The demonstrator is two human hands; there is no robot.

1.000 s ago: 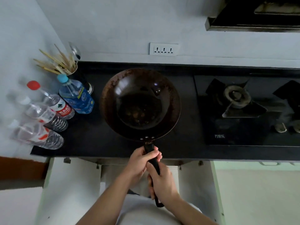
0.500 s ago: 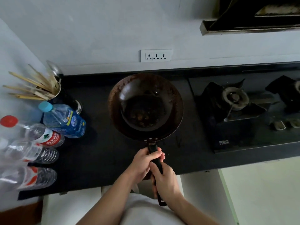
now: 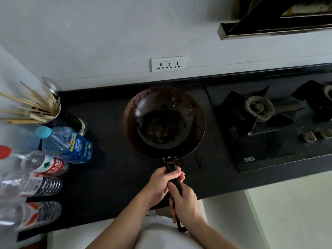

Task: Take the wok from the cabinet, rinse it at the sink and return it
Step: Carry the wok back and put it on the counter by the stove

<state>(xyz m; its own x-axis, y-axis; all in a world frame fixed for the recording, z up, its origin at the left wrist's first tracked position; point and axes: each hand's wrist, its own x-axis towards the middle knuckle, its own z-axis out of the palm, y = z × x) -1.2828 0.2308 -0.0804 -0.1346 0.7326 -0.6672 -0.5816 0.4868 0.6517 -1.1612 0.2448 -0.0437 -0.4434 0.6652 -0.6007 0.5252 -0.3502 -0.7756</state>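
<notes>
A dark, rust-stained wok (image 3: 164, 121) is over the black countertop (image 3: 111, 177), near its middle, with brownish residue in its bottom. Its long black handle points back toward me. My left hand (image 3: 161, 184) grips the handle close to the bowl. My right hand (image 3: 185, 203) holds the same handle just behind it, nearer my body. Whether the wok rests on the counter or is held slightly above it, I cannot tell. No sink or cabinet interior shows.
Several plastic water bottles (image 3: 64, 144) lie at the left beside a cup of chopsticks (image 3: 45, 112). A gas hob (image 3: 260, 112) with two burners fills the right. A range hood (image 3: 280, 17) hangs at top right, a wall socket (image 3: 168, 63) behind.
The view has tilted so the counter fills more of the frame and the cabinet doors below have dropped out of sight. Both hands keep the same hold on the wok handle.
</notes>
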